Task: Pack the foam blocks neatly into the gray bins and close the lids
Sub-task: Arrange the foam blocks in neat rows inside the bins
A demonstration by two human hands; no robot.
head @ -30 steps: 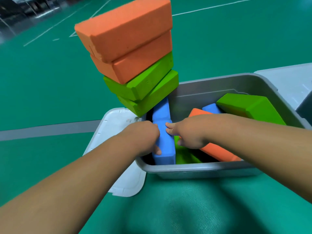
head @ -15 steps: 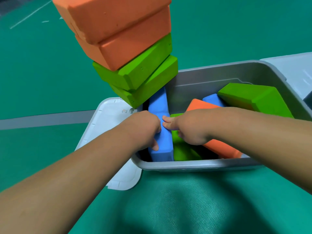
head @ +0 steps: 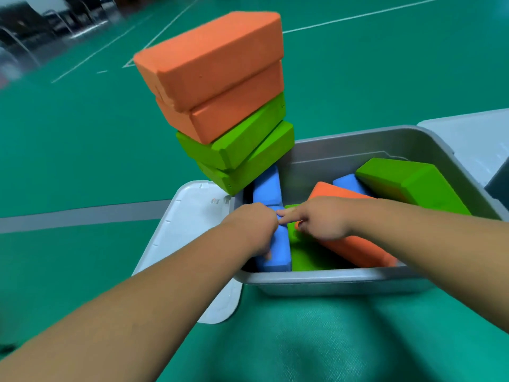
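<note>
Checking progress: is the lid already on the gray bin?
No, the gray bin stands open; a white lid lies beside it.

Single head-worn wide-angle view, aimed forward and down. Close above the gray bin (head: 330, 279), its near rim low in frame. Green floor (head: 82, 161) running off behind.

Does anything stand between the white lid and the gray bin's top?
Yes. A block stack rises at the far left corner of the gray bin, a green block pokes up at its right rim, and the left hand and right hand touch a blue block inside.
</note>
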